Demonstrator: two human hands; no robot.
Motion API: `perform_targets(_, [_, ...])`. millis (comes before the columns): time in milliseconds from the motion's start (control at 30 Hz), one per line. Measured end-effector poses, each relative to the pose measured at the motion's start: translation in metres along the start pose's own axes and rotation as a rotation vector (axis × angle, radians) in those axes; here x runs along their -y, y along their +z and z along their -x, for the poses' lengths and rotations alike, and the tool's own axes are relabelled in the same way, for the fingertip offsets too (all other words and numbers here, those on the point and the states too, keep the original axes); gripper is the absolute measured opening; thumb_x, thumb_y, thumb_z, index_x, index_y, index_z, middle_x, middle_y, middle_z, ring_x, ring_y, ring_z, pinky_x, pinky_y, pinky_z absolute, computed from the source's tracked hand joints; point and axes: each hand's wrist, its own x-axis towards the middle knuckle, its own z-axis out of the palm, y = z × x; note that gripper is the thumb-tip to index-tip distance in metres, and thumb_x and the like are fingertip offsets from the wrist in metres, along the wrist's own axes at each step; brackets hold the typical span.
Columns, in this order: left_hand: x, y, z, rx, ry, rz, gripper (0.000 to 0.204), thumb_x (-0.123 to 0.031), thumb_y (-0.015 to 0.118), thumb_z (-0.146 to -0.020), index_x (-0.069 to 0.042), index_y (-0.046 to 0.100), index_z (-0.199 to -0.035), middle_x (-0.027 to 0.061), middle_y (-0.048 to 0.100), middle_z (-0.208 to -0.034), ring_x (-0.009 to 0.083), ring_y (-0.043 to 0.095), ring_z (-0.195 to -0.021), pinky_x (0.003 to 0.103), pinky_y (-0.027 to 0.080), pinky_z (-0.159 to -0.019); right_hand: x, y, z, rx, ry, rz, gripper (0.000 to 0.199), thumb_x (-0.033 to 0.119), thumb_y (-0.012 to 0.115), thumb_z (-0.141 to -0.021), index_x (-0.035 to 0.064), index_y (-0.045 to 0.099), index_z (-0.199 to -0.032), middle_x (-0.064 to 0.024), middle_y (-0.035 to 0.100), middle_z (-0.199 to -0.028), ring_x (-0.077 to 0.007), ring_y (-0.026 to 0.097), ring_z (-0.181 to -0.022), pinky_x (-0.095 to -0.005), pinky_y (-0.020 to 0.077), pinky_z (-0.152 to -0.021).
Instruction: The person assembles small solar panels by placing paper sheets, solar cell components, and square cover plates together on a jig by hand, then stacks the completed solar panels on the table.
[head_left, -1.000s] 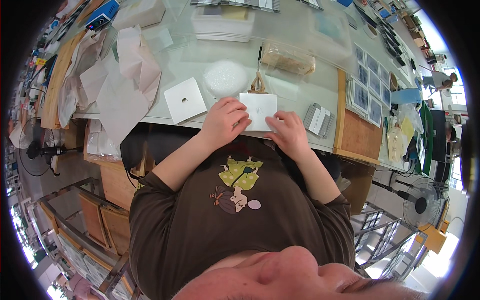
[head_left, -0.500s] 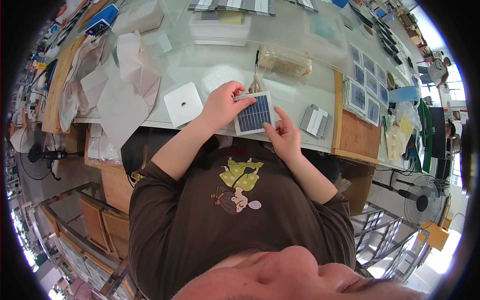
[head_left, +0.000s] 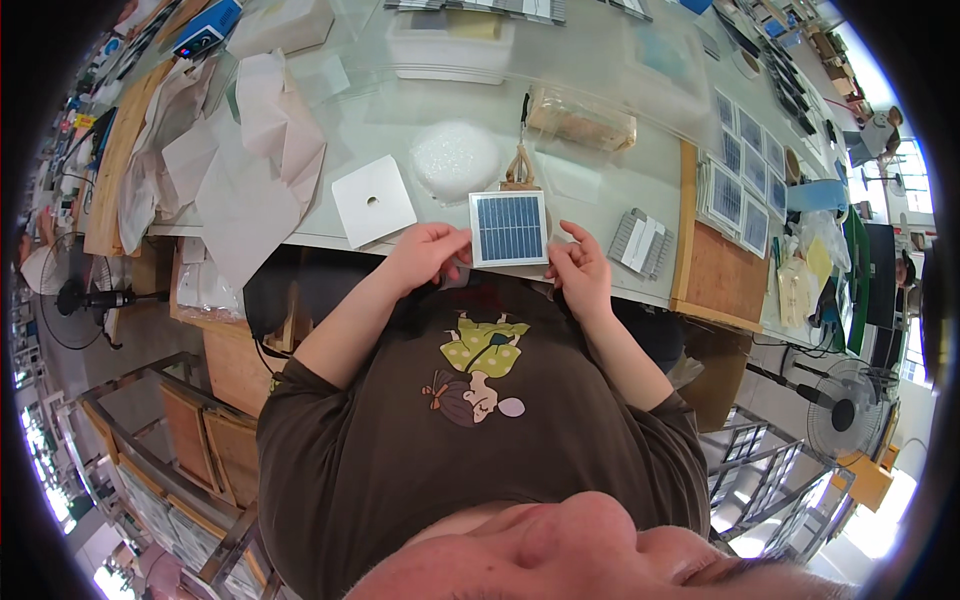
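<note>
Left hand point(head_left: 428, 255), right hand point(head_left: 579, 272): fingertips pinched.

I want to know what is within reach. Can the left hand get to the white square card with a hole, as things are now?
Probably yes: the white square card lies just beside the left hand on the glass table, nothing between, though that hand now holds the small blue solar panel.

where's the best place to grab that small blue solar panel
By its bare left and right edges, one hand from each side, as the left hand and right hand do now. The solar panel is thin, flat and square, dark cell face up.
</note>
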Motion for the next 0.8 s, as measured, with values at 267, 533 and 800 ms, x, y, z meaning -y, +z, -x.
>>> perform_targets(267, [0.021,0.006,0.003,0.2,-0.059,0.209,0.022,-0.027,0.061,-0.093,-0.006,0.064,-0.095,0.0034,0.069,-0.085,0.0071,0.059,-0.061,0.019,0.038,-0.049,0.0,0.01,-0.005,-0.009,0.036,-0.039,0.043,0.006,0.067,-0.087,-0.0012,0.047,-0.124,-0.0011,0.061,-0.071,-0.007,0.053,-0.055,-0.0189,0.0404,-0.05])
perform_targets(533, [0.031,0.016,0.008,0.228,-0.121,0.356,0.021,-0.028,0.058,-0.095,-0.007,0.061,-0.096,0.0026,0.067,-0.087,0.0066,0.056,-0.059,0.019,0.036,-0.049,-0.001,0.011,-0.007,-0.041,0.063,-0.117,0.028,0.004,0.069,-0.085,0.0026,0.047,-0.103,-0.0031,0.059,-0.066,-0.0086,0.053,-0.051,-0.0204,0.0411,-0.047])
perform_targets(800, [0.016,0.034,0.006,0.035,0.057,0.214,0.026,-0.026,0.057,-0.095,-0.003,0.06,-0.085,0.0049,0.063,-0.074,0.0093,0.053,-0.056,0.023,0.04,-0.049,0.003,0.006,-0.009,-0.109,0.13,-0.112,0.029,0.008,0.071,-0.084,0.0037,0.047,-0.1,-0.0026,0.058,-0.066,-0.0088,0.053,-0.05,-0.0207,0.0403,-0.044])
